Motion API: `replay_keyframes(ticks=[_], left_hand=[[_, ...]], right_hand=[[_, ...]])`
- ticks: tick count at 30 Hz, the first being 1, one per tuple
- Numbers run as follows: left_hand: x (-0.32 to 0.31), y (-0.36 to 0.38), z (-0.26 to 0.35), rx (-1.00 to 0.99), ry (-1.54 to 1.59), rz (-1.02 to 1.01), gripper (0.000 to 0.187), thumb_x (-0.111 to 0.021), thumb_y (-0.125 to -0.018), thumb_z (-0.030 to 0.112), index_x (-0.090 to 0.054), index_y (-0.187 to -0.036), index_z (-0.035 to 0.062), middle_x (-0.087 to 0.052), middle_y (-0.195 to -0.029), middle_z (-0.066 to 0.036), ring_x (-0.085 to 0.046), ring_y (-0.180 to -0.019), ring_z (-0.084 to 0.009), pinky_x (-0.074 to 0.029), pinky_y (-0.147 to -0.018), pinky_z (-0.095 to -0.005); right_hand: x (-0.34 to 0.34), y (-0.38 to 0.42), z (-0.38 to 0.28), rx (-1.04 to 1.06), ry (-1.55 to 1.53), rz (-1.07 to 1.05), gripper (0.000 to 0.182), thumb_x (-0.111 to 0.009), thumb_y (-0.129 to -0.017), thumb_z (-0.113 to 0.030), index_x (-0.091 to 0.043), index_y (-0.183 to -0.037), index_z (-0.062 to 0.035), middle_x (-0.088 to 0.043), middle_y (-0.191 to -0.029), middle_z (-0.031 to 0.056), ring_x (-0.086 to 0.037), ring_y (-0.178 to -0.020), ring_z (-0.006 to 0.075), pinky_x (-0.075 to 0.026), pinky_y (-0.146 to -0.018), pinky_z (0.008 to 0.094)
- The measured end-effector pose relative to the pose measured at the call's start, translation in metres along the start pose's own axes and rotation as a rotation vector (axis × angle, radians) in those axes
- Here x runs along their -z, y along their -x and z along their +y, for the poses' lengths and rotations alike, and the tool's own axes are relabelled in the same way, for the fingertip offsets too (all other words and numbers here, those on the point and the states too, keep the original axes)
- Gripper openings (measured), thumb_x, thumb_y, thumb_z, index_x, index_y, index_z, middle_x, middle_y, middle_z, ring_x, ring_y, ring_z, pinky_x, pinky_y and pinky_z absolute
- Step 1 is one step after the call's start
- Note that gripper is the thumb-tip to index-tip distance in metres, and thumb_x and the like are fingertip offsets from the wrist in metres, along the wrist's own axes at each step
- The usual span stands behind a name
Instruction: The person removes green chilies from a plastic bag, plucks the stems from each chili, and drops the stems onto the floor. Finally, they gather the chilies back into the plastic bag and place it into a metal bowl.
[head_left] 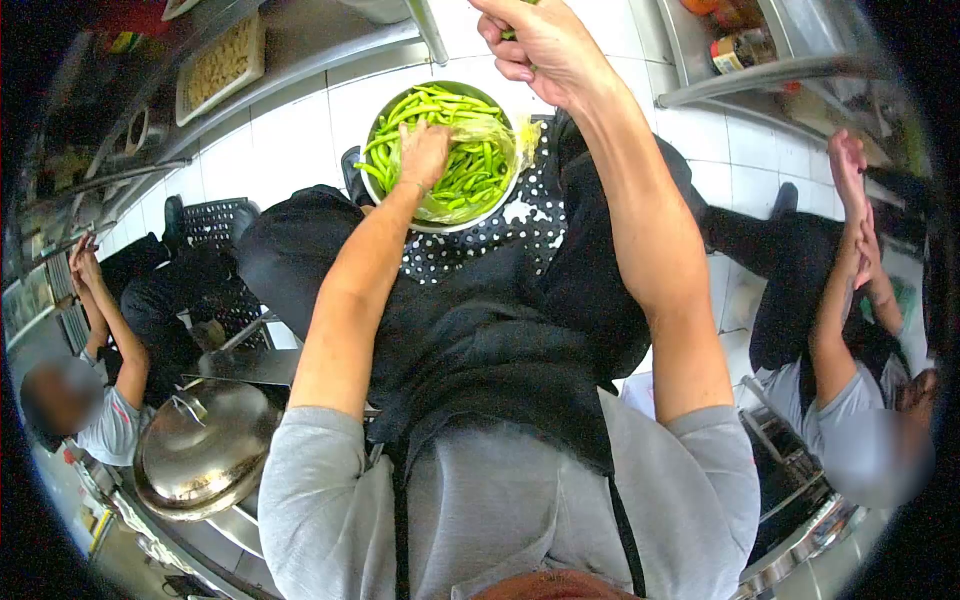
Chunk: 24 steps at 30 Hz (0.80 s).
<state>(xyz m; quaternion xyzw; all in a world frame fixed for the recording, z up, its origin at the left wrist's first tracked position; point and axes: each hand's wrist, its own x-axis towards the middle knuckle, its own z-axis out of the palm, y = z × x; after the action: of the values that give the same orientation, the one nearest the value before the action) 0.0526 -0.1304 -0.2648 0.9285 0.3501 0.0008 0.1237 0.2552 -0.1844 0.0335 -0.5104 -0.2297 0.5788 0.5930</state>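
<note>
A round metal bowl (437,228) is on the floor, full of long green chili peppers (470,178). A clear plastic bag (490,132) lies among the peppers and hangs over the bowl's right side. My left hand (425,155) reaches down into the bowl, its fingers curled into the peppers and the tips partly hidden. Raised above and to the right of the bowl, my right hand (545,45) is closed around something green, seemingly chili peppers. It is cut off by the top edge of the view.
Under the bowl lies a black perforated mat (535,225) on white tiles. A large lidded pot (205,445) stands at the left. A tray of pale pieces (222,65) sits on a metal shelf, and jars (735,50) stand at upper right. Two people (115,390) (835,370) are at either side.
</note>
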Motion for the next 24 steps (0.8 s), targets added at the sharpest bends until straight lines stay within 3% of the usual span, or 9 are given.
replay_keyframes(ticks=[2,5,6,9,13,16,19,22,24], left_hand=[[0.001,-0.026,-0.010,0.223,0.237,-0.106,0.024,-0.063,-0.085,0.028,-0.068,-0.103,0.0139,-0.068,-0.088,-0.014,-0.062,-0.096,-0.0335,-0.035,-0.091,-0.0607],[0.013,-0.051,-0.018,0.366,0.383,0.067,0.026,-0.066,-0.083,0.026,-0.067,-0.106,0.0129,-0.067,-0.100,-0.015,-0.060,-0.098,-0.0355,-0.035,-0.091,-0.0618],[0.020,-0.049,-0.008,0.335,0.279,0.255,0.020,-0.063,-0.080,0.018,-0.065,-0.097,0.0067,-0.065,-0.101,-0.016,-0.058,-0.098,-0.0374,-0.038,-0.087,-0.0605],[0.043,-0.040,0.025,0.207,0.119,0.467,0.016,-0.060,-0.075,0.010,-0.062,-0.089,0.0021,-0.062,-0.097,-0.018,-0.058,-0.098,-0.0367,-0.044,-0.082,-0.0539],[0.029,0.006,0.074,-0.090,0.207,0.135,0.013,-0.057,-0.075,0.007,-0.060,-0.085,0.0008,-0.062,-0.087,-0.019,-0.061,-0.086,-0.0382,-0.050,-0.075,-0.0462],[-0.026,0.018,0.066,0.342,0.328,-0.270,0.016,-0.056,-0.079,0.008,-0.062,-0.091,-0.0008,-0.065,-0.093,-0.022,-0.063,-0.088,-0.0415,-0.051,-0.079,-0.0492],[-0.031,0.012,0.037,0.509,0.336,0.030,0.022,-0.056,-0.083,0.010,-0.063,-0.099,-0.0022,-0.066,-0.102,-0.026,-0.064,-0.095,-0.0419,-0.051,-0.083,-0.0496],[-0.042,-0.009,0.012,0.469,0.423,-0.091,0.027,-0.061,-0.084,0.015,-0.061,-0.101,-0.0065,-0.063,-0.103,-0.030,-0.063,-0.097,-0.0423,-0.050,-0.083,-0.0501],[-0.047,-0.012,0.010,0.380,0.439,-0.015,0.025,-0.059,-0.084,0.014,-0.062,-0.101,-0.0037,-0.064,-0.101,-0.028,-0.063,-0.097,-0.0423,-0.051,-0.084,-0.0495]], right_hand=[[0.002,0.001,0.001,-0.019,0.015,-0.014,0.026,-0.063,-0.094,-0.031,-0.052,-0.079,-0.0124,-0.040,-0.061,-0.0077,-0.028,-0.044,0.0007,-0.019,-0.037,0.0195],[0.002,0.000,-0.002,-0.080,-0.053,0.023,0.021,-0.063,-0.092,-0.023,-0.059,-0.080,-0.0063,-0.053,-0.060,0.0021,-0.045,-0.043,0.0115,-0.035,-0.039,0.0267],[0.002,-0.002,0.000,-0.036,-0.025,0.001,0.022,-0.064,-0.092,-0.024,-0.057,-0.079,-0.0071,-0.052,-0.061,0.0008,-0.041,-0.043,0.0083,-0.031,-0.037,0.0244],[0.002,-0.003,0.008,0.055,0.013,-0.058,0.027,-0.066,-0.092,-0.026,-0.053,-0.076,-0.0094,-0.049,-0.065,-0.0017,-0.033,-0.044,0.0019,-0.023,-0.035,0.0191],[-0.001,0.003,0.006,0.054,0.015,-0.082,0.031,-0.066,-0.092,-0.027,-0.048,-0.073,-0.0110,-0.047,-0.067,-0.0019,-0.033,-0.047,0.0019,-0.024,-0.036,0.0176],[-0.002,0.007,0.007,0.055,0.018,-0.067,0.032,-0.066,-0.093,-0.028,-0.048,-0.072,-0.0108,-0.047,-0.066,-0.0019,-0.033,-0.047,0.0018,-0.024,-0.036,0.0175],[0.000,0.008,0.006,0.052,0.034,-0.053,0.032,-0.065,-0.093,-0.028,-0.048,-0.072,-0.0106,-0.047,-0.066,-0.0019,-0.034,-0.047,0.0017,-0.024,-0.036,0.0172],[0.001,0.005,0.003,0.038,0.060,-0.031,0.032,-0.065,-0.093,-0.028,-0.048,-0.072,-0.0105,-0.047,-0.066,-0.0018,-0.034,-0.047,0.0016,-0.024,-0.036,0.0170],[0.001,0.002,0.003,0.032,0.068,-0.023,0.032,-0.065,-0.093,-0.028,-0.048,-0.072,-0.0106,-0.048,-0.066,-0.0017,-0.034,-0.046,0.0016,-0.024,-0.036,0.0170]])
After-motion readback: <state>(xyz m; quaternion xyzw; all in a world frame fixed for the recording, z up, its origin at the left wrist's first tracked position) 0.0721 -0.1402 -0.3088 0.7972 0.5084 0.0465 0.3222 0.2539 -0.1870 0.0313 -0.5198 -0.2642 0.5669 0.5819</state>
